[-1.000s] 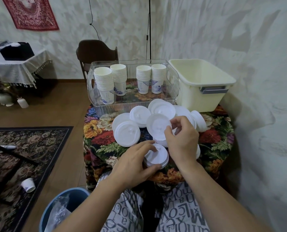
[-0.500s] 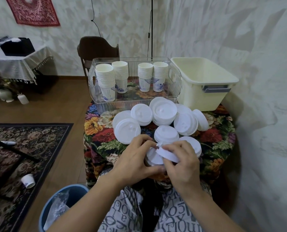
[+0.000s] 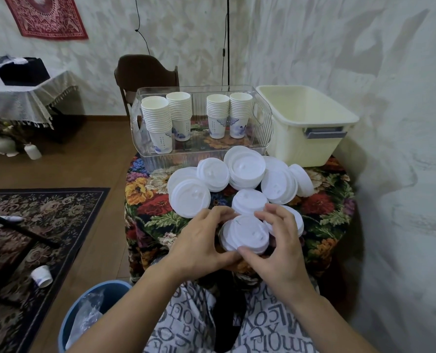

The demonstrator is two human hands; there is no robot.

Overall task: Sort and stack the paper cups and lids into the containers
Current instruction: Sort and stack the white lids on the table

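On the floor off the bench's left side lie a dark floral rug [image 3: 33,225] with one fallen paper cup [image 3: 41,275] on its edge, and a blue bin [image 3: 84,314] lined with clear plastic beside the person's knee.

The bench [image 3: 145,200] wears a flowered cloth. Along its far edge, toward the left corner, stands a clear container [image 3: 262,118] holding four upright stacks of paper cups [image 3: 158,123], two at its left end and two right of centre. At the far right corner, just beside it, sits a cream tub [image 3: 311,128] with a grey handle; its inside shows nothing.

Loose white lids [image 3: 190,198] spread across the middle of the bench in overlapping piles, from a large one at the left through several short stacks to one tilted on edge at the right.

At the near edge, the left hand [image 3: 199,240] curls its fingers around the left rim of a small lid stack [image 3: 247,235], so its grip is closed around that stack, thumb below and fingers above. The right hand [image 3: 280,248] takes the same stack from the other side, its thumb pressing the near rim and its fingers arched over the far rim. The stack sits tilted between both hands, at or just above the cloth; which cannot be told. Below the forearms shows a letter-printed garment [image 3: 275,327].
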